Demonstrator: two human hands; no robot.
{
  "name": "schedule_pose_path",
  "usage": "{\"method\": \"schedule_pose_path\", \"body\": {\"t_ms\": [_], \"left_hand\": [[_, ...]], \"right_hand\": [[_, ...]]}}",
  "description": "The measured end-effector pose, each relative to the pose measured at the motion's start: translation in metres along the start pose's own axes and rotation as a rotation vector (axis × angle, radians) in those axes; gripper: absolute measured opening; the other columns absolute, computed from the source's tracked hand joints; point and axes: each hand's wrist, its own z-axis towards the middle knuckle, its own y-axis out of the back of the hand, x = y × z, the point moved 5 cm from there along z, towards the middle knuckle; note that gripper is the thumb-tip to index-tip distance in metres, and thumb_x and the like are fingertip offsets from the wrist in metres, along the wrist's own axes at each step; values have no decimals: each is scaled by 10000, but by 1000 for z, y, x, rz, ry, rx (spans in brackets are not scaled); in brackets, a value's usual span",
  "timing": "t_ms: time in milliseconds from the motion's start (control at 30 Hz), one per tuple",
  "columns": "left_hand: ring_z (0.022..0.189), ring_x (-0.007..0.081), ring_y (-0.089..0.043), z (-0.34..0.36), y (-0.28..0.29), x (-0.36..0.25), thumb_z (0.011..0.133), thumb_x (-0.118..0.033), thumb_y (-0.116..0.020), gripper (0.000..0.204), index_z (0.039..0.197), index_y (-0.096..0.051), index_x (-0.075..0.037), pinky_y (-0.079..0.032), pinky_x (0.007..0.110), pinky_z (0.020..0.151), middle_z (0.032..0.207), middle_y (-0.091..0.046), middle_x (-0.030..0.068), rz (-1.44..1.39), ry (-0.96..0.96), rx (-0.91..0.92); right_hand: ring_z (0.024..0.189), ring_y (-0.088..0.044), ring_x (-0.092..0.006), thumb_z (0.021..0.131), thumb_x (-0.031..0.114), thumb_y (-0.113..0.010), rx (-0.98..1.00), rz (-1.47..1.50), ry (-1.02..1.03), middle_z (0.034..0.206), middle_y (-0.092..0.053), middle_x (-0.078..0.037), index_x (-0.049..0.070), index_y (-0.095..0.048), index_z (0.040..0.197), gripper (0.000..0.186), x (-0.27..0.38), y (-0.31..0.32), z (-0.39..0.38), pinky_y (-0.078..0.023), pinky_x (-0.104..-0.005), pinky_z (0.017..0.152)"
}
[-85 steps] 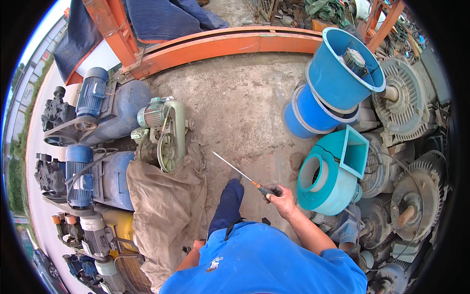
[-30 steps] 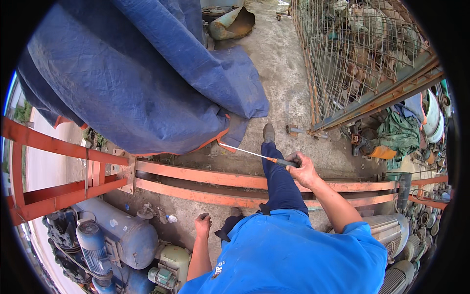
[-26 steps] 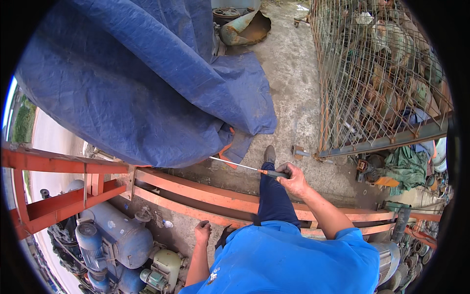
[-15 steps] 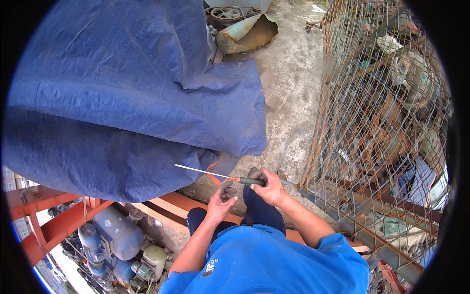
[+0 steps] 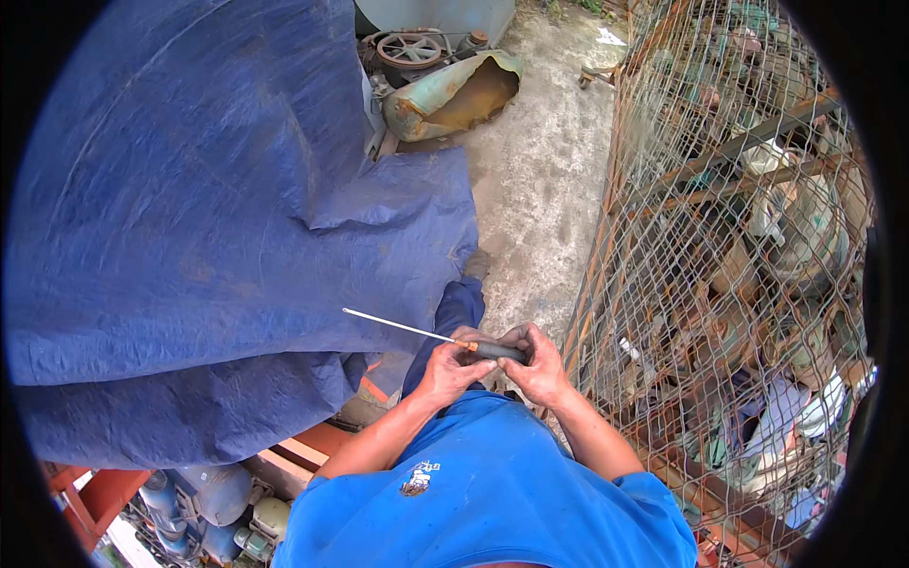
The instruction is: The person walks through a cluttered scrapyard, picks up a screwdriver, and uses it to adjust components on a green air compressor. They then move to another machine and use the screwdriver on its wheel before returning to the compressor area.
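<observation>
In front of my blue shirt I have a long screwdriver (image 5: 497, 352) with a thin metal shaft, orange collar and dark handle, pointing to the left. My left hand (image 5: 450, 371) grips it around the collar, and my right hand (image 5: 535, 364) holds the end of the handle, close beside the left. Below and left of the shaft lies a big crumpled blue tarpaulin (image 5: 218, 265). My foot (image 5: 473, 267) is on the ground at the tarpaulin's edge.
A rusty wire mesh cage of scrap (image 5: 720, 312) lines the right. A concrete strip (image 5: 540, 142) runs ahead, beside a torn metal cylinder (image 5: 431, 109) and a spoked wheel (image 5: 407, 49). Behind at lower left are orange steel beams (image 5: 109, 497) and tanks with motors (image 5: 213, 497).
I have moved forward past the orange beams beside the tarpaulin and cage. My left hand has risen to join my right on the screwdriver, which was held only by the right.
</observation>
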Motion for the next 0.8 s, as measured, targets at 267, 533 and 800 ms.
{"method": "schedule_pose_path", "body": {"t_ms": [267,533,800], "left_hand": [[919,125,-553,208,-28,-85,781,-18,-690,274,1045,-623,9,-479,266,785,1020,-517,40,28,-6,80],[903,126,-551,355,-28,-169,785,-55,-693,276,1052,-638,-13,-469,263,786,999,-524,31,220,-145,-67],[938,143,-546,497,13,-190,795,-39,-682,304,1084,-608,18,-459,276,810,1058,-540,67,12,-146,-478]], "right_hand": [[757,-571,-107,758,-10,-618,-140,-128,-132,840,-619,-77,-4,-523,953,217,61,124,150,-472,-259,660],[854,-568,-129,755,-39,-609,-10,-131,19,926,-603,-81,7,-533,948,212,144,194,306,-471,-277,759],[774,-553,-127,745,-18,-630,384,-140,-35,842,-575,-61,15,-551,909,185,141,243,517,-461,-278,686]]}}
